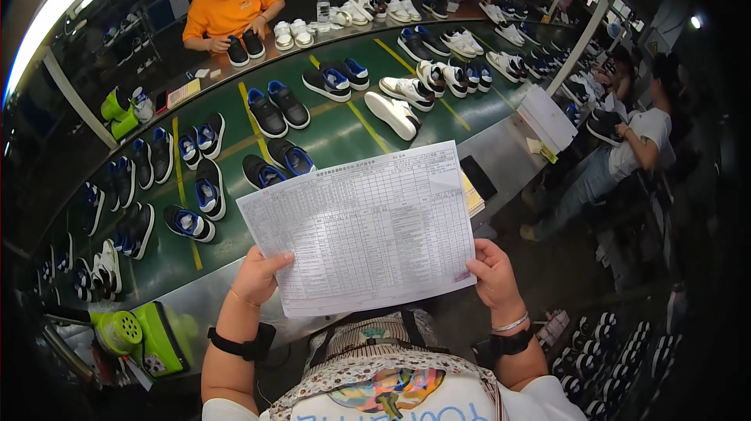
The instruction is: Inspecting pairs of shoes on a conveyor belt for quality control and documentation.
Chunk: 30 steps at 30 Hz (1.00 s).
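I hold a white printed sheet of paper with a table on it, flat in front of my chest. My left hand grips its lower left edge and my right hand grips its lower right edge. Both wrists wear black straps, and the right one also has a thin bracelet. Behind the sheet runs a green conveyor belt with yellow stripes. Several pairs of black and blue sneakers lie on it, and white sneakers lie further along.
A person in an orange shirt sits across the belt, handling black shoes. Another person sits at the right by a white box. A green device stands at my lower left. Racks of shoes stand at the lower right.
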{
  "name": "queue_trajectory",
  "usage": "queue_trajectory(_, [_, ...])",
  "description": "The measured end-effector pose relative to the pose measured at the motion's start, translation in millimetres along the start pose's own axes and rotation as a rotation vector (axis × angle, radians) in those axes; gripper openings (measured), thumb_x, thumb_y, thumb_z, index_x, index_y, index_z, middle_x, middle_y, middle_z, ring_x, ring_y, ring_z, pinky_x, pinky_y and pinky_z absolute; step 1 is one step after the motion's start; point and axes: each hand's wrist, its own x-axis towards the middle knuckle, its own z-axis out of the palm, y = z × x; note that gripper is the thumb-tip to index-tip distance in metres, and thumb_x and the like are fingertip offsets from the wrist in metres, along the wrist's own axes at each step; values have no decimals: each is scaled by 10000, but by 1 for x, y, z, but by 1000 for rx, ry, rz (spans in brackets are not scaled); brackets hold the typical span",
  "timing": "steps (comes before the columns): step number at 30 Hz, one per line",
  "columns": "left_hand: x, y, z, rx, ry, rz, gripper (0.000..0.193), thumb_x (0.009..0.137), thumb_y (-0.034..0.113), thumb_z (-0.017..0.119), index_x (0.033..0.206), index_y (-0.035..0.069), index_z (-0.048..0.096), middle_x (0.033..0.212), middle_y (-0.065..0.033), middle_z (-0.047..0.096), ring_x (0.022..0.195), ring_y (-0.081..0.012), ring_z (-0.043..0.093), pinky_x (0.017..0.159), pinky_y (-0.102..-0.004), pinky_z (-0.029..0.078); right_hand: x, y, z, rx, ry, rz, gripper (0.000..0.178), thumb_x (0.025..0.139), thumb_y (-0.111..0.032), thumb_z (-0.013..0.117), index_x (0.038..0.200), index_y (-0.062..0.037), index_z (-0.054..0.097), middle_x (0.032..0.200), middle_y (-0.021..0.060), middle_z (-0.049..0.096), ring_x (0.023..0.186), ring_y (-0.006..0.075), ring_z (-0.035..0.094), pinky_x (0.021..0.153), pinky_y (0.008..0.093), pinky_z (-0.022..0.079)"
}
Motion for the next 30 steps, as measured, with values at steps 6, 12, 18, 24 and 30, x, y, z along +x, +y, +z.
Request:
queue_trajectory(6, [3, 8, 17, 40, -39, 4, 386, 763, -1, 584, 1131, -45, 476, 1104, -135, 556, 988, -222, 553, 858, -342, 441, -9, -15, -5, -177, 29, 55, 287, 796, 53, 497, 1081, 83, 494, 975, 122, 608, 864, 141, 588, 798, 259, 454])
queue_trajectory(12, [8, 2, 61, 26, -137, -76, 367, 781, 2, 571, 1130, -55, 471, 1093, -129, 551, 962, -200, 552, 848, -323, 444, -31, -32, -38, -172, 102, 1, 267, 782, 58, 491, 1048, 83, 501, 967, 136, 610, 865, 150, 594, 800, 266, 454])
queue_trajectory(18, [11, -12, 100, -13, -219, -115, 411, 768, 23, 585, 1153, -49, 457, 1098, -121, 544, 966, -197, 549, 849, -321, 437, -54, -45, -68, -158, 173, -55, 254, 779, 54, 486, 1029, 91, 501, 957, 144, 613, 859, 155, 597, 806, 267, 450])
queue_trajectory(24, [14, -20, 124, 14, -258, -179, 414, 768, 32, 584, 1157, -43, 463, 1085, -109, 555, 965, -188, 550, 857, -316, 427, -74, -47, -92, -163, 239, -88, 255, 773, 42, 497, 1021, 100, 503, 953, 151, 614, 853, 158, 598, 804, 270, 447])
queue_trajectory(30, [15, -30, 134, 41, -263, -170, 428, 758, -1, 579, 1161, -67, 449, 1098, -156, 548, 979, -229, 559, 857, -347, 447, -85, -46, -100, -141, 269, -107, 259, 769, 32, 502, 1017, 105, 504, 950, 155, 616, 847, 162, 599, 801, 272, 448])
